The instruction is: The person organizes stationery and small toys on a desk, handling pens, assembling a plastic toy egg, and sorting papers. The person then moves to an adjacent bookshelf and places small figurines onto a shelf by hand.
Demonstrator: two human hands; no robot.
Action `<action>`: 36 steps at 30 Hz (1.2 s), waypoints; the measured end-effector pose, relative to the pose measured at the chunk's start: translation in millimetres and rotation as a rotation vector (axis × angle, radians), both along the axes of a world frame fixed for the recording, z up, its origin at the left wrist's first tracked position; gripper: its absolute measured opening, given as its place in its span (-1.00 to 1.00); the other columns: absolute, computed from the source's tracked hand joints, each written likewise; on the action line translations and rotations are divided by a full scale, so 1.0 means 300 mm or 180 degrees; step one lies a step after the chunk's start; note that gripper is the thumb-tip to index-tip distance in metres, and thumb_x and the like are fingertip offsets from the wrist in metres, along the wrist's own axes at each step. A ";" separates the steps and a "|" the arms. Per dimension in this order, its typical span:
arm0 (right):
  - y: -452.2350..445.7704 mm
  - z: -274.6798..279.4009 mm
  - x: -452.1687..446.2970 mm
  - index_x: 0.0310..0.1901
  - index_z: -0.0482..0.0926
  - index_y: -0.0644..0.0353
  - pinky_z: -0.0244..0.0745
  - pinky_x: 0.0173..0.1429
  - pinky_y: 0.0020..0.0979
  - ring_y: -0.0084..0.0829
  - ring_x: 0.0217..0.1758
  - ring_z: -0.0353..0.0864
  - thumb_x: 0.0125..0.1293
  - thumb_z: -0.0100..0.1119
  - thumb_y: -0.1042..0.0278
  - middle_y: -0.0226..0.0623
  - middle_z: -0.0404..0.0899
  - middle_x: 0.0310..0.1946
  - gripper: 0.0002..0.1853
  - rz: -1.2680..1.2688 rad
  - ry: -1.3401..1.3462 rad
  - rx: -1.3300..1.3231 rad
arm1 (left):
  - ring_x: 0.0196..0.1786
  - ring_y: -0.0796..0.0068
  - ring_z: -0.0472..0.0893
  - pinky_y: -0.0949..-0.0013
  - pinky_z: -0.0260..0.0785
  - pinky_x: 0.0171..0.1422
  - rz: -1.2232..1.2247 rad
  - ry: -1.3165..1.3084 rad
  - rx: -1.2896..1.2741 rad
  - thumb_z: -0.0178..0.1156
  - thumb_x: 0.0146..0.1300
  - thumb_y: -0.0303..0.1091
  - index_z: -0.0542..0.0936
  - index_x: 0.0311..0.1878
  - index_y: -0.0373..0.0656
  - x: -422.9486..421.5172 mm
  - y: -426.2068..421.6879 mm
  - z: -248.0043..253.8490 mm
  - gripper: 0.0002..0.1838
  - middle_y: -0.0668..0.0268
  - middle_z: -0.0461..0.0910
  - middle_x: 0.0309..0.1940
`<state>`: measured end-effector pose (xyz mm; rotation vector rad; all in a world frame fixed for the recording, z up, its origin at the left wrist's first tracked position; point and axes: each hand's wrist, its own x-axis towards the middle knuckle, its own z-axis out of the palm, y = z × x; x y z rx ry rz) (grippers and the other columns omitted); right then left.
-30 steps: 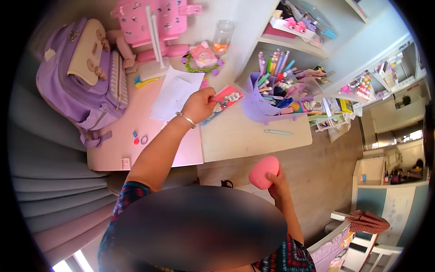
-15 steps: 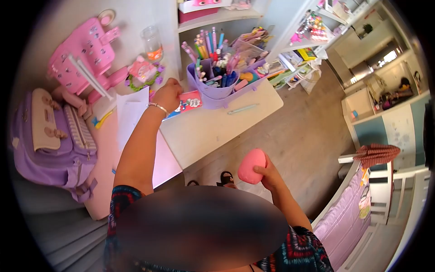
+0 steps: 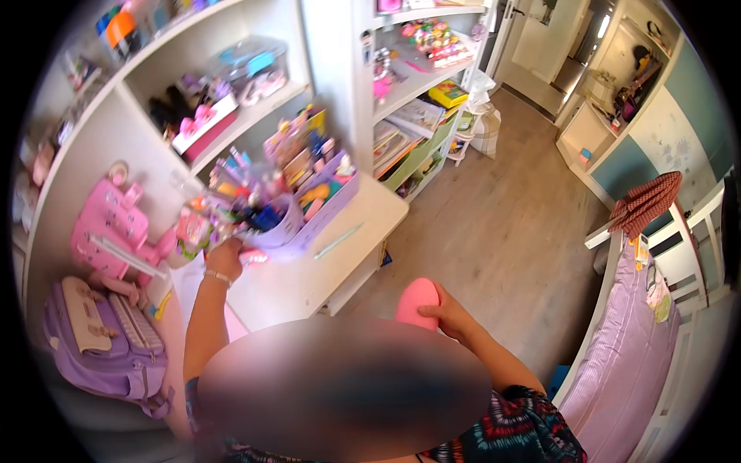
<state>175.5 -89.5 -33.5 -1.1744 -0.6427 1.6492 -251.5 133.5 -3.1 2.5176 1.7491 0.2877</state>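
My left hand (image 3: 225, 260) is at the back of the desk, its fingers closed at the left end of a small red patterned booklet (image 3: 253, 256) in front of the purple organizer (image 3: 324, 212). The hand hides that end of the booklet, and its fingertips are blurred. White paper (image 3: 187, 279) lies beside my left wrist. Over the floor, past the desk's front edge, my right hand (image 3: 449, 310) grips a smooth pink rounded object (image 3: 417, 302), thumb across its side.
A pale green pen (image 3: 338, 241) lies on the desk (image 3: 289, 285). A purple backpack (image 3: 104, 339) and a pink bookstand (image 3: 112, 228) stand at the left. Shelves (image 3: 247, 119) rise behind. A bed with a purple cover (image 3: 625, 355) is at the right.
The view has swung to the right, showing more shelves, floor and bed. My left hand stays by the red booklet, and my right hand still holds the pink object.
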 end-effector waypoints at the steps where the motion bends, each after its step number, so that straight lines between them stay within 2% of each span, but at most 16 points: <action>1: 0.009 -0.004 0.066 0.25 0.16 0.20 0.34 0.19 -0.29 -0.31 0.11 0.37 -0.13 0.40 0.44 -0.20 0.37 0.04 -0.15 -0.0055 0.0026 0.0038 | -0.27 -0.01 0.56 0.07 0.39 -0.18 0.0211 0.0038 -0.0023 0.05 -0.02 -0.51 0.53 -0.37 -0.17 0.013 -0.013 0.005 -0.88 0.01 0.56 -0.37; 2: 0.013 -0.010 0.134 0.25 0.16 0.20 0.34 0.19 -0.29 -0.32 0.12 0.37 -0.13 0.40 0.45 -0.20 0.37 0.04 -0.15 -0.0106 0.0053 0.0065 | -0.28 -0.02 0.56 0.07 0.39 -0.20 0.0427 0.0073 -0.0054 0.05 -0.03 -0.52 0.53 -0.40 -0.17 0.024 -0.029 0.006 -0.89 0.01 0.56 -0.38; 6: 0.024 0.015 0.402 0.25 0.16 0.19 0.35 0.19 -0.29 -0.32 0.12 0.38 -0.13 0.39 0.44 -0.20 0.37 0.05 -0.15 -0.0323 0.0133 0.0096 | -0.37 -0.01 0.54 0.08 0.39 -0.25 0.0468 -0.0067 0.0632 0.03 -0.10 -0.59 0.50 -0.48 -0.17 -0.002 -0.090 -0.055 -0.89 0.05 0.53 -0.46; 8: 0.030 0.020 0.525 0.25 0.16 0.19 0.35 0.19 -0.29 -0.31 0.12 0.38 -0.12 0.39 0.44 -0.20 0.37 0.05 -0.15 -0.0390 0.0130 0.0051 | -0.39 0.01 0.54 0.12 0.40 -0.27 0.1217 -0.0293 0.0460 0.02 -0.12 -0.62 0.50 -0.51 -0.20 0.033 -0.152 -0.025 -0.89 0.05 0.53 -0.47; 10: 0.048 0.022 0.629 0.25 0.15 0.18 0.35 0.19 -0.29 -0.31 0.12 0.38 -0.12 0.39 0.43 -0.20 0.36 0.06 -0.15 -0.0447 0.0101 0.0002 | -0.39 0.03 0.54 0.16 0.40 -0.28 0.1330 -0.0128 0.0510 0.01 -0.11 -0.62 0.49 -0.53 -0.22 0.067 -0.223 0.035 -0.90 0.05 0.53 -0.48; 12: 0.084 0.020 0.707 0.25 0.14 0.17 0.35 0.19 -0.28 -0.31 0.12 0.38 -0.12 0.39 0.42 -0.20 0.36 0.06 -0.15 -0.0510 0.0078 -0.0043 | -0.40 0.03 0.54 0.18 0.39 -0.29 0.1217 -0.0309 0.0634 0.02 -0.11 -0.63 0.47 -0.56 -0.25 0.105 -0.301 0.089 -0.93 0.04 0.53 -0.47; 15: 0.177 0.025 0.757 0.26 0.14 0.16 0.34 0.20 -0.27 -0.31 0.13 0.37 -0.12 0.40 0.41 -0.20 0.35 0.07 -0.14 -0.0432 0.0219 -0.0071 | -0.39 0.14 0.56 0.27 0.41 -0.28 0.1036 -0.0535 0.0184 0.04 -0.09 -0.63 0.51 -0.50 -0.28 0.191 -0.403 0.184 -0.92 0.09 0.56 -0.43; 20: 0.459 0.053 0.738 0.26 0.13 0.16 0.36 0.18 -0.25 -0.30 0.13 0.37 -0.12 0.40 0.40 -0.20 0.34 0.08 -0.13 -0.0279 -0.0065 0.0502 | -0.28 0.40 0.57 0.44 0.39 -0.23 0.0759 -0.1723 -0.0983 0.09 -0.08 -0.64 0.58 -0.38 -0.30 0.540 -0.430 0.420 -0.84 0.20 0.60 -0.28; 22: 0.562 0.092 0.725 0.27 0.13 0.15 0.35 0.19 -0.25 -0.30 0.15 0.35 -0.14 0.41 0.38 -0.20 0.33 0.09 -0.11 -0.0198 -0.0191 0.0687 | -0.23 0.35 0.58 0.44 0.39 -0.15 0.0180 -0.2054 -0.0993 0.14 -0.10 -0.67 0.57 -0.40 -0.28 0.619 -0.376 0.417 -0.85 0.16 0.59 -0.28; 24: 0.652 0.175 0.717 0.28 0.12 0.11 0.31 0.22 -0.26 -0.31 0.18 0.32 -0.16 0.43 0.35 -0.21 0.32 0.11 -0.08 -0.0092 -0.0169 0.0751 | -0.16 0.39 0.54 0.42 0.35 -0.09 0.0059 -0.2458 -0.1168 0.08 -0.19 -0.73 0.48 -0.54 -0.22 0.692 -0.307 0.411 -0.84 0.20 0.57 -0.29; 26: 0.719 0.207 0.734 0.28 0.11 0.18 0.30 0.22 -0.30 -0.32 0.18 0.32 -0.12 0.40 0.31 -0.20 0.31 0.12 -0.10 0.0007 -0.0237 0.0711 | -0.17 0.35 0.56 0.40 0.36 -0.07 -0.0074 -0.2394 -0.1131 0.10 -0.24 -0.76 0.44 -0.57 -0.20 0.752 -0.232 0.409 -0.80 0.19 0.57 -0.29; 28: 0.785 0.211 0.754 0.27 0.12 0.22 0.30 0.22 -0.31 -0.32 0.18 0.32 -0.09 0.38 0.30 -0.19 0.31 0.12 -0.13 -0.0007 -0.0353 0.0683 | -0.22 0.33 0.58 0.42 0.40 -0.13 -0.0397 -0.2383 -0.1082 0.13 -0.16 -0.74 0.55 -0.43 -0.24 0.778 -0.154 0.390 -0.79 0.17 0.56 -0.25; 31: 0.842 0.200 0.780 0.23 0.19 0.24 0.35 0.17 -0.32 -0.34 0.12 0.38 -0.05 0.35 0.29 -0.18 0.35 0.09 -0.22 -0.0250 -0.0460 0.0668 | -0.23 0.34 0.57 0.41 0.41 -0.15 -0.0760 -0.2505 -0.1020 0.11 -0.16 -0.76 0.54 -0.35 -0.27 0.818 -0.064 0.360 -0.74 0.17 0.54 -0.26; 32: 0.862 0.188 0.787 0.22 0.20 0.24 0.34 0.17 -0.32 -0.34 0.12 0.38 -0.04 0.34 0.29 -0.19 0.35 0.09 -0.23 -0.0299 -0.0398 0.0617 | -0.21 0.33 0.57 0.41 0.41 -0.14 -0.0568 -0.2520 -0.1268 0.12 -0.15 -0.75 0.55 -0.37 -0.25 0.834 -0.044 0.364 -0.76 0.17 0.55 -0.25; 36: 0.998 0.168 0.837 0.22 0.21 0.24 0.34 0.18 -0.31 -0.34 0.14 0.37 -0.01 0.31 0.27 -0.18 0.35 0.09 -0.26 -0.0368 -0.0282 0.0677 | -0.20 0.29 0.57 0.39 0.41 -0.14 -0.0441 -0.2415 -0.1084 0.13 -0.14 -0.72 0.57 -0.40 -0.24 0.887 0.026 0.359 -0.79 0.15 0.55 -0.24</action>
